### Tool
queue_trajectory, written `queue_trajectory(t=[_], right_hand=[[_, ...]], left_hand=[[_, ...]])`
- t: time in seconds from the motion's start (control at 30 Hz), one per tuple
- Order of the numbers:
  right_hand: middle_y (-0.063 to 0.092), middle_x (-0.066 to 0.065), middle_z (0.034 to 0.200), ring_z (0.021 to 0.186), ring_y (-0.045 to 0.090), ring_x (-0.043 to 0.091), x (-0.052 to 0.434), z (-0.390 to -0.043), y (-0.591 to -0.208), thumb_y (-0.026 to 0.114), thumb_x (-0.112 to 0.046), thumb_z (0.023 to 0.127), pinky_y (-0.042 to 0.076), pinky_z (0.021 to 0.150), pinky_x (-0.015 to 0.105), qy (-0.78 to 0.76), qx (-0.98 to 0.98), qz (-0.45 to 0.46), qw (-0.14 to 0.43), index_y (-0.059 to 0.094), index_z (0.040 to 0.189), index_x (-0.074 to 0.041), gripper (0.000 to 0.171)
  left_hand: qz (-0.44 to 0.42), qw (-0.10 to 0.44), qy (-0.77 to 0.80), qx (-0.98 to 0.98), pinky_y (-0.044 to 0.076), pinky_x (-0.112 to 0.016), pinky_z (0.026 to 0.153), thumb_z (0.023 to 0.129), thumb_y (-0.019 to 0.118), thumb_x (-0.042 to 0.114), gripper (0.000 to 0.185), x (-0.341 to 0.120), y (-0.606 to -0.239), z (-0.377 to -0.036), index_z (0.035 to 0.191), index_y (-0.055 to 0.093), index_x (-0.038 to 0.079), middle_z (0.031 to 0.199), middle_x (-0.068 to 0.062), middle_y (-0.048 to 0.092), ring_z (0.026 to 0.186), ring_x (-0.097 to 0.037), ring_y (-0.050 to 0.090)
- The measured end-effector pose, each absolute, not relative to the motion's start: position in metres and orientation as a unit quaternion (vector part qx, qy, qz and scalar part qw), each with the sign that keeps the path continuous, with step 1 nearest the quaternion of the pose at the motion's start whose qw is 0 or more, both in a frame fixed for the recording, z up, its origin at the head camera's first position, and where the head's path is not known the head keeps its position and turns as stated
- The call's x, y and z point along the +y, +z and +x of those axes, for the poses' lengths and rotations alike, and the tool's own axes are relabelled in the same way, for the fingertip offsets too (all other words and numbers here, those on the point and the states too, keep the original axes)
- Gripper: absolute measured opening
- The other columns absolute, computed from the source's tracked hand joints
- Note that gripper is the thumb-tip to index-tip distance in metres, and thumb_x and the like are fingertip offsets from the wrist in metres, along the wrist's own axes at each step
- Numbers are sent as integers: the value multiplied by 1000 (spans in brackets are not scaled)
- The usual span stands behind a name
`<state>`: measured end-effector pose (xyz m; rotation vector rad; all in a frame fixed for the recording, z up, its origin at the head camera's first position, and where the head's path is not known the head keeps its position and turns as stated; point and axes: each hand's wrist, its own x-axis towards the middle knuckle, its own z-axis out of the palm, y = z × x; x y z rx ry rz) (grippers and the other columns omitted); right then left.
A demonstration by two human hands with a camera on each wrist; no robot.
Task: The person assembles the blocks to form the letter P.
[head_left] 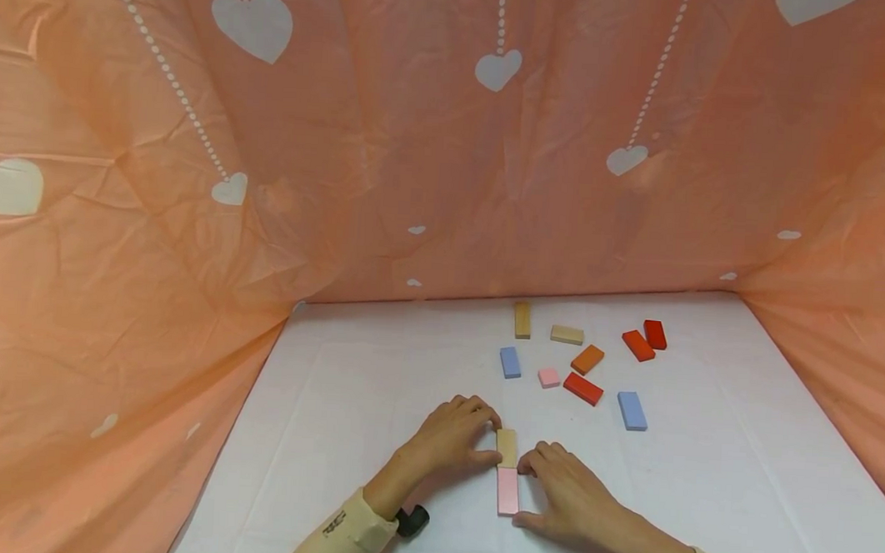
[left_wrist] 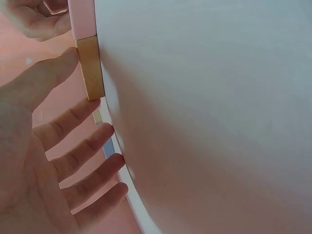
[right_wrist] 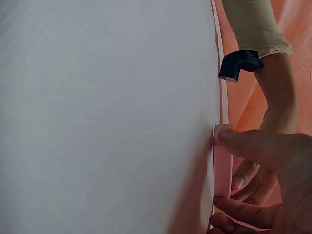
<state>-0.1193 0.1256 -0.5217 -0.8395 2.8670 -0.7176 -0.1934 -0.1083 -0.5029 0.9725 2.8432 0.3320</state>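
A natural-wood block point(head_left: 506, 448) and a pink block point(head_left: 508, 491) lie end to end in a line on the white tabletop. My left hand point(head_left: 455, 434) holds the wooden block from its left, thumb by the joint and index finger at the far end, as the left wrist view shows. From the right, my right hand point(head_left: 570, 494) grips the pink block. In the right wrist view, its thumb point(right_wrist: 243, 141) presses the near end of the pink block point(right_wrist: 223, 168) and its index finger touches near the other end.
Farther back lie several loose blocks: a pale blue one point(head_left: 510, 363), a small pink one point(head_left: 548, 378), a red one point(head_left: 583, 389), an orange one point(head_left: 587, 359) and a wooden one point(head_left: 523, 321). Another blue block point(head_left: 632, 411) lies to the right. An orange curtain point(head_left: 448, 176) surrounds the table.
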Motion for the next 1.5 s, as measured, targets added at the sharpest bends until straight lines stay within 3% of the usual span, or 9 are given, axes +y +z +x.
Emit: queue_trajectory(t=[0.4,0.77,1.1,1.5], right_hand=[[58,-11,103,93,49,8,125,-120,-518,95,-51,77,53,87,35,-231,936,-261,56,70,117,-15,59],[59,-12,103,97,56,8,135,-133,-511,86,-61,84,55,89,38,-259,929,-260,54,67,114,-19,55],[65,-10,111,103,61,10,143,-160,-509,87,-40,91,58,94,39,-284,928,-241,22,68,120,-19,40],[67,4,130,121,64,28,153,-204,-509,86,-24,93,55,103,52,-310,906,-282,-57,68,132,-8,46]], left_hand=[[319,57,103,940,51,-39,104,92,83,53,45,-108,-502,-193,124,72,24,132,3,67,123,-21,60],[316,65,117,939,49,-37,106,93,81,55,57,-113,-500,-189,135,67,20,130,6,73,119,-16,64],[321,70,134,935,52,-37,101,91,84,52,59,-120,-498,-176,138,68,20,131,7,74,117,-16,66],[322,63,143,934,54,-36,98,91,84,52,59,-118,-502,-166,137,67,20,132,6,73,118,-16,66]])
